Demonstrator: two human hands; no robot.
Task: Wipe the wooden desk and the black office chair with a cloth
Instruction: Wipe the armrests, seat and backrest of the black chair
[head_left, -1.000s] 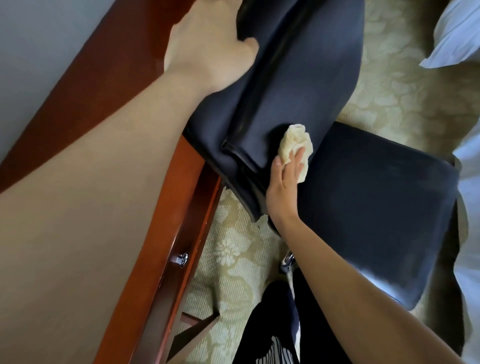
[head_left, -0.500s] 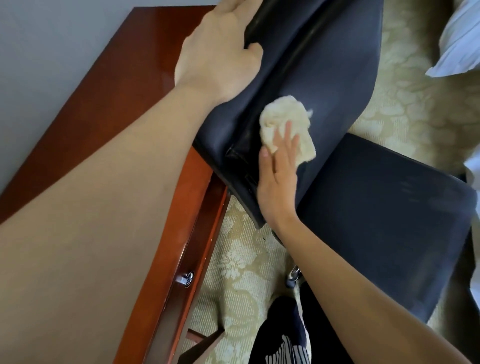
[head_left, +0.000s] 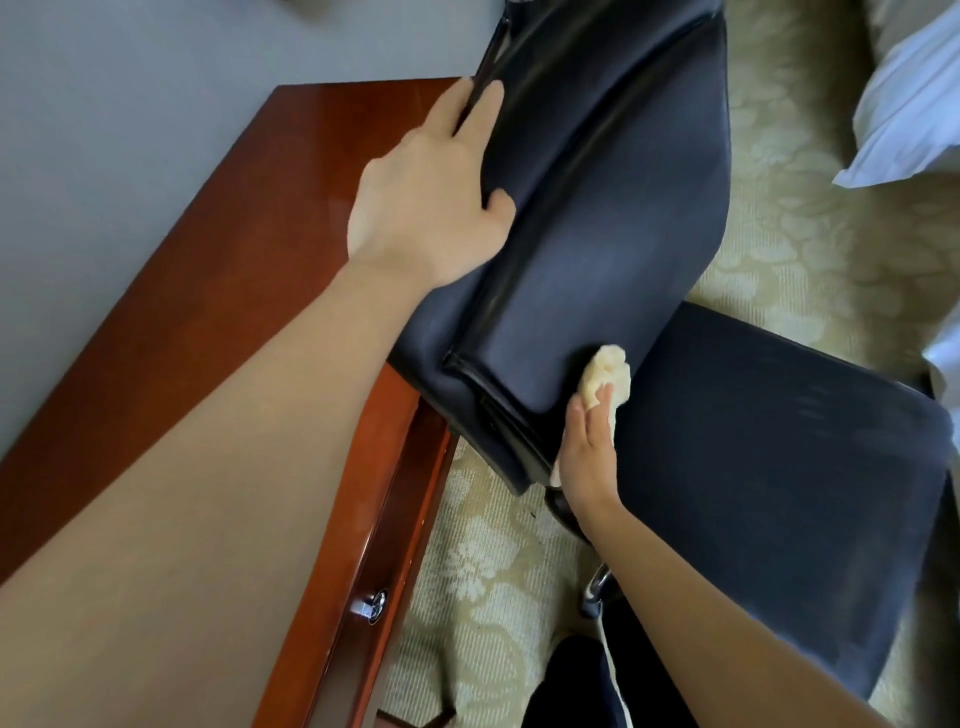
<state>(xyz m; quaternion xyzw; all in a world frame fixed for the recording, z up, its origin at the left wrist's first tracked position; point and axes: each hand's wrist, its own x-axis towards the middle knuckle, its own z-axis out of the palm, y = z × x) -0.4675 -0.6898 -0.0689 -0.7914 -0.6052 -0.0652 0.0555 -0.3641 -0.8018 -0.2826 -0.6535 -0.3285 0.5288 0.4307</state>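
Left hand (head_left: 431, 192) grips the chair (head_left: 597, 208) back's edge, probably to stop it swivelling. Chair stands beside the desk (head_left: 234, 286) front edge. Right hand (head_left: 587, 452), fingers flat, presses cloth (head_left: 608, 379) low on the backrest, above the seat.

Chair (head_left: 566, 322) at 3 o'clock of tabletop (head_left: 249, 249). Seat (head_left: 779, 493) at 5 o'clock of backrest (head_left: 613, 182); cloth (head_left: 609, 373) at their junction, under right hand (head_left: 587, 457). Left hand (head_left: 431, 197) on backrest's 9 o'clock edge.
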